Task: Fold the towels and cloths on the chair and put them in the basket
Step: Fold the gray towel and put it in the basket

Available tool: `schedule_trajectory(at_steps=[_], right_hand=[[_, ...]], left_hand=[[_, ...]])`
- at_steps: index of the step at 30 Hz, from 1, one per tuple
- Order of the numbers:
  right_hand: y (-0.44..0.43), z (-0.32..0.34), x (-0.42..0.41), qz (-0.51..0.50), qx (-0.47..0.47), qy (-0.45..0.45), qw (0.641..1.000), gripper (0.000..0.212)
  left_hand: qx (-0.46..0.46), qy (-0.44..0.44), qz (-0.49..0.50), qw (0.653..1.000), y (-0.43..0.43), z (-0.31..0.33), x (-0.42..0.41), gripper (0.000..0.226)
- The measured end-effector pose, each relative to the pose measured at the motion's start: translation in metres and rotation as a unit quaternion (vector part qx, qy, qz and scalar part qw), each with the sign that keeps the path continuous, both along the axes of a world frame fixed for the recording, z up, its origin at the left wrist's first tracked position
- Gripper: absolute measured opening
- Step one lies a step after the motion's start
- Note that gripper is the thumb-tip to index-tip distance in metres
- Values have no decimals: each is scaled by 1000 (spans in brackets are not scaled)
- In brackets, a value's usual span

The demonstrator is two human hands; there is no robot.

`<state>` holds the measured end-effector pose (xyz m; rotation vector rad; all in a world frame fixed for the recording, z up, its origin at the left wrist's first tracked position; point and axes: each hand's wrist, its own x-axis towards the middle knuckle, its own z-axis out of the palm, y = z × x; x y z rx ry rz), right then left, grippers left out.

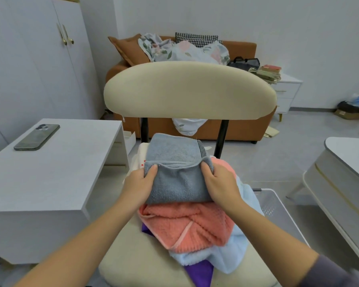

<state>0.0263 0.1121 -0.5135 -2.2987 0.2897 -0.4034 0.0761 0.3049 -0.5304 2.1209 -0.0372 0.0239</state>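
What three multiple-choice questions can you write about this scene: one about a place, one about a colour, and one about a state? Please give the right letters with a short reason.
1. Where does the phone lie?
A. on the sofa
B. on the white table
C. on the chair seat

2. What colour is the cloth directly under the grey towel?
A. green
B. black
C. coral

3. What are the left hand and the right hand doing?
A. both grip the grey towel
B. both are open and free
C. only one grips it

Answers:
1 B: the phone lies flat on the table top at the left.
2 C: coral fabric shows just below the towel's near edge.
3 A: each hand clasps one side of the towel, thumb on top.
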Motion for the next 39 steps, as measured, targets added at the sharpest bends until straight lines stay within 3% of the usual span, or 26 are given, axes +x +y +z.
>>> schedule_trajectory(at_steps=[3,8,11,13,15,17,19,22,24,27,31,33,36,39], right_hand=[[-1,-2,9,-34,-29,36,998,45],[-4,-7,20,-55,-74,60,994,34],[-5,-9,22,-68,-153,40,985,12],[-5,-8,22,-79,-244,-15,967,12],[-11,-5,22,1,-331,-140,933,18],[-26,-6,20,144,-420,-231,865,16],[-47,-7,16,251,-463,-243,815,25],[-72,-9,11,330,-478,-194,790,54],[-78,-8,11,347,-489,-146,786,74],[-80,3,11,360,-447,-110,811,75],[-82,12,13,358,-335,-54,870,72],[-81,9,17,351,-325,-52,877,78],[-76,1,24,331,-299,-100,890,67],[-72,-7,30,322,-257,-151,898,51]], left_hand=[[55,8,61,997,-6,-6,5,52],[135,-46,80,986,-11,-7,7,46],[261,-105,81,956,-14,-3,3,30],[301,-215,63,927,-11,2,4,12],[316,-375,-27,871,-5,4,10,5],[329,-475,-151,802,10,0,16,16],[350,-492,-244,759,30,-5,17,30],[412,-443,-311,733,59,-15,19,53],[425,-408,-327,738,62,-15,20,60],[372,-383,-341,774,57,-8,24,55],[165,-252,-297,906,55,9,28,47],[83,-218,-264,936,50,15,31,39],[86,-219,-261,936,44,15,40,42],[170,-265,-295,902,47,4,50,54]])
